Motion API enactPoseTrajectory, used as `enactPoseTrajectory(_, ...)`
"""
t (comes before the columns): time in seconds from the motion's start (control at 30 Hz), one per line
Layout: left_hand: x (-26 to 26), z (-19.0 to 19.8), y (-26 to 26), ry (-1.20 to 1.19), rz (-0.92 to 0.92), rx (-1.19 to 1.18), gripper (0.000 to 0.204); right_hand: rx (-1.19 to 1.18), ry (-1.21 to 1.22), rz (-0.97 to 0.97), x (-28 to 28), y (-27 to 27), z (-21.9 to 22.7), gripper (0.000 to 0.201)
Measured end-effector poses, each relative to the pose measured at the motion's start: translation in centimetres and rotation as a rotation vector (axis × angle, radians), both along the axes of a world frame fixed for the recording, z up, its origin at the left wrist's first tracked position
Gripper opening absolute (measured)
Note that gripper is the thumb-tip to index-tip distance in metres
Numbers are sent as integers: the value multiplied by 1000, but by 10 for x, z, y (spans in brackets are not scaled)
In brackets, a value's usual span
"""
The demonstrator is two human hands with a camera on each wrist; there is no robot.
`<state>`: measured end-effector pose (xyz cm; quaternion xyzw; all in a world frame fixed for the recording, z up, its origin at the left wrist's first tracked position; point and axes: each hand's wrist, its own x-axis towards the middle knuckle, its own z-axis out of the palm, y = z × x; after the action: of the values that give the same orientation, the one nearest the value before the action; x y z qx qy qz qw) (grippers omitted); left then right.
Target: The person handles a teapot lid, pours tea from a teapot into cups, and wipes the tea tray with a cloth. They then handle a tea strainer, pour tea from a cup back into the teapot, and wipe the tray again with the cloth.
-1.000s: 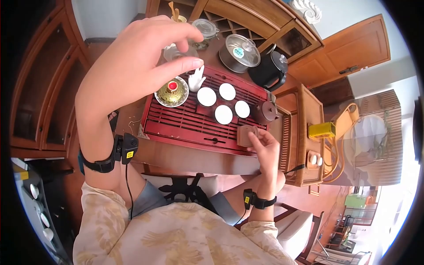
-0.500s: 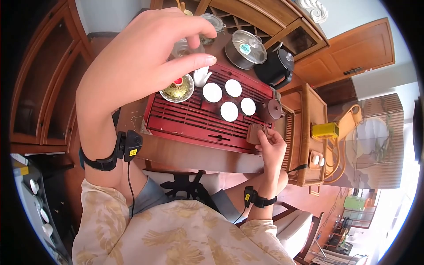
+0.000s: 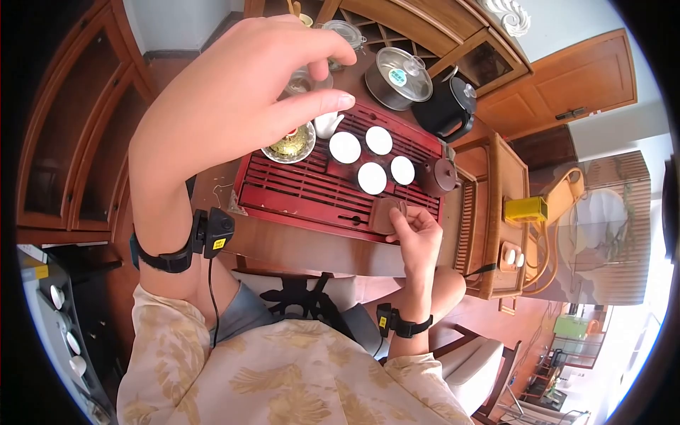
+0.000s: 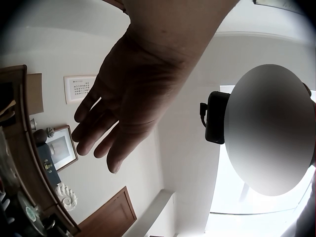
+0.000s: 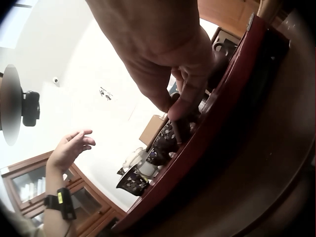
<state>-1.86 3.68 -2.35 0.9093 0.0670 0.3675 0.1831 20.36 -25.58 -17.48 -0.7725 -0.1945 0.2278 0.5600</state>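
Note:
My right hand point(image 3: 419, 237) pinches a small, squarish brown clay piece point(image 3: 383, 215) between thumb and fingers, at the front right edge of the red slatted tea tray point(image 3: 297, 216). In the right wrist view the clay piece point(image 5: 180, 132) is a dark slab under the fingertips. Raised above the tray's left side, my left hand point(image 3: 265, 78) holds nothing; its fingers and thumb are apart, as the left wrist view also shows point(image 4: 126, 98). Beneath it are a glass bowl point(image 3: 301, 152) of greenish contents and a white hand-shaped figurine point(image 3: 328, 126), both partly hidden.
Several cups point(image 3: 372, 178), white inside, stand mid-tray beside a brown clay teapot point(image 3: 439, 176). Behind the tray are a lidded pot point(image 3: 397, 79), a black kettle point(image 3: 445, 113) and a glass jar point(image 3: 347, 34). A rattan cart point(image 3: 489, 219) adjoins the right side, bearing a yellow box point(image 3: 525, 210).
My right hand has moved left along the tray's front edge with the clay piece. The left hand keeps its raised pose, while the head view has shifted slightly.

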Motion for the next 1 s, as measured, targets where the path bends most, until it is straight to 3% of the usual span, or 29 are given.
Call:
enactPoseTrajectory(0.1, 1, 0, -1, 19, -10, -14, 33, 54, 99, 59, -23, 16, -4, 26)
enactPoseTrajectory(0.23, 0, -2, 1, 19, -6, 11, 34, 4, 37, 59, -21, 15, -13, 26)
enactPoseTrajectory(0.4, -3, 0, 2, 13, 2, 11, 34, -72, -81, -109, 20, -18, -3, 25)
enactPoseTrajectory(0.5, -1, 0, -1, 57, -1, -63, 34, -15, -80, -97, 14, -15, 0, 25)
enactPoseTrajectory(0.57, 0, 1, -4, 55, -1, -16, 34, 62, 44, -13, -4, -4, -1, 27)
enactPoseTrajectory(0.67, 1, 2, -5, 66, -16, -10, 35, 5, 30, 22, -9, 0, -9, 29)
enactPoseTrajectory(0.9, 1, 7, -7, 135, 11, -111, 37, -171, -325, -176, 52, -55, 1, 21)
enactPoseTrajectory(0.93, 2, 6, -8, 132, 5, -105, 37, -230, -539, -196, 52, -54, 7, 18)
enactPoseTrajectory(1.0, 3, 5, -11, 129, -6, -93, 37, -181, -666, -207, 43, -48, 16, 14)
